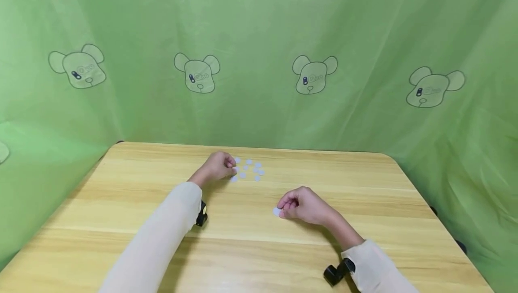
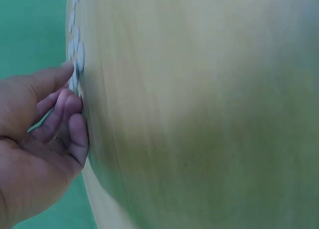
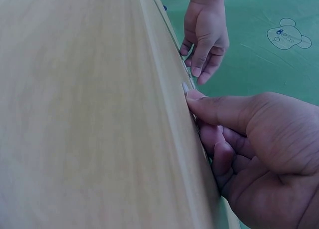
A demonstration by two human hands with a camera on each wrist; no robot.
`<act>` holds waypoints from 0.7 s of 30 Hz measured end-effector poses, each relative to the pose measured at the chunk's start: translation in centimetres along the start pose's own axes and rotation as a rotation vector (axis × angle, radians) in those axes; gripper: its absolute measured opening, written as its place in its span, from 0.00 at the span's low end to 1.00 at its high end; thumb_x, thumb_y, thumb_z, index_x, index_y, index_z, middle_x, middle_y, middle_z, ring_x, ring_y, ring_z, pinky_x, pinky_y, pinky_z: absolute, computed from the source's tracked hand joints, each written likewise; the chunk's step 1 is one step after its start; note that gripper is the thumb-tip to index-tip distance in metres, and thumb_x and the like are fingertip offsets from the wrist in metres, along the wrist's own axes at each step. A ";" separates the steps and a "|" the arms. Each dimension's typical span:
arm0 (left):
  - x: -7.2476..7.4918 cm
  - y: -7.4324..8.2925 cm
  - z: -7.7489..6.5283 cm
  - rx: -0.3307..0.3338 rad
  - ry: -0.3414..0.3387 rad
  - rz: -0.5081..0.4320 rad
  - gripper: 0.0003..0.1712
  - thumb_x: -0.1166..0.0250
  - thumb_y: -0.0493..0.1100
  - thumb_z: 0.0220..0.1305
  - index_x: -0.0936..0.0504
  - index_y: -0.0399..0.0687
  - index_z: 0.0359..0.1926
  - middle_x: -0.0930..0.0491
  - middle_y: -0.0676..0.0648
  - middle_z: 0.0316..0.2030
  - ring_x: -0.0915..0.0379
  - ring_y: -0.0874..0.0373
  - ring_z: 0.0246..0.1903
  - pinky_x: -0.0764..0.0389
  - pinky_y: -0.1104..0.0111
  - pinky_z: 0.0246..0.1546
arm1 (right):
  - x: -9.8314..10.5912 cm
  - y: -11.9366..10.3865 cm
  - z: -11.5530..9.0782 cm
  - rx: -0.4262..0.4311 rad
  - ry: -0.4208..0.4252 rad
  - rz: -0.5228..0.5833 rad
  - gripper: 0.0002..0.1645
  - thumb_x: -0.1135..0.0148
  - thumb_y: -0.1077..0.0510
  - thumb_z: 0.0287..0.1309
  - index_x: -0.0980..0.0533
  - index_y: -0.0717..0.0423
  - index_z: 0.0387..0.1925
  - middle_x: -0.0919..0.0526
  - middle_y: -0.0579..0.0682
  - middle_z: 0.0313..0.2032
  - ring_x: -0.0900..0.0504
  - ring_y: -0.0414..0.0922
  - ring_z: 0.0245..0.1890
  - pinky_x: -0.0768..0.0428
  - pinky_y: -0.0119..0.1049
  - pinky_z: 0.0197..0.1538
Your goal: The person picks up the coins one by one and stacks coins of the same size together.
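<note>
Right hand (image 1: 304, 205) pinches white disc (image 1: 277, 211) at counter (image 1: 243, 248), fingers nearly closed; edge-only grip could slip. Left hand (image 1: 216, 166): fingers part-curled beside disc cluster (image 1: 243, 175), can't tell hold; nudge might scatter it.

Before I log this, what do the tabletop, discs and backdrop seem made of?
Tabletop: wood or laminate, satin; streaky grain, soft glare. Discs: maybe plastic or card, matte with no visible highlights; too small to settle. Backdrop: probably thin fabric, faint sheen, hanging in soft folds.
</note>
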State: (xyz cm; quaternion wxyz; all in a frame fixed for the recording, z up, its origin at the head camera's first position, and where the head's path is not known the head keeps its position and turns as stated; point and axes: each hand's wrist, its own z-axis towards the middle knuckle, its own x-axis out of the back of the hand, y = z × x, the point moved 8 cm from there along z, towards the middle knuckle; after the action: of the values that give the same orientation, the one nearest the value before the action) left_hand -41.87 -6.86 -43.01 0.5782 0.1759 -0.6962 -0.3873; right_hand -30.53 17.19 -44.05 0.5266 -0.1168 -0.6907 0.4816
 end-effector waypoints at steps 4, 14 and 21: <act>-0.3 -0.7 0.1 0.013 -0.034 0.007 0.14 0.28 0.36 0.65 0.17 0.37 0.50 0.19 0.47 0.40 0.24 0.55 0.43 0.22 0.63 0.52 | -0.2 0.2 -0.1 -0.019 -0.006 0.002 0.06 0.25 0.63 0.57 0.15 0.58 0.36 0.17 0.47 0.29 0.23 0.41 0.29 0.22 0.28 0.33; -0.1 -1.0 0.5 0.017 -0.055 0.001 0.13 0.27 0.38 0.64 0.16 0.39 0.48 0.21 0.48 0.38 0.26 0.56 0.41 0.23 0.63 0.52 | -0.1 0.2 0.1 -0.007 -0.001 -0.002 0.06 0.25 0.64 0.57 0.15 0.59 0.36 0.17 0.48 0.28 0.24 0.41 0.29 0.23 0.28 0.32; -0.2 -1.3 0.8 0.028 -0.103 -0.025 0.13 0.29 0.38 0.66 0.17 0.38 0.49 0.22 0.48 0.39 0.27 0.56 0.41 0.23 0.66 0.49 | -0.1 0.3 0.1 -0.021 0.007 -0.006 0.05 0.25 0.63 0.57 0.15 0.56 0.36 0.16 0.45 0.28 0.22 0.40 0.29 0.22 0.29 0.33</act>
State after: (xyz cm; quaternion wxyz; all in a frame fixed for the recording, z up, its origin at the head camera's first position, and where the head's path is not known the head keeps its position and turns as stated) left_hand -42.79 -7.29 -44.17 0.5343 0.1722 -0.7281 -0.3933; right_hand -30.69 17.21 -44.41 0.5293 -0.1217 -0.6942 0.4724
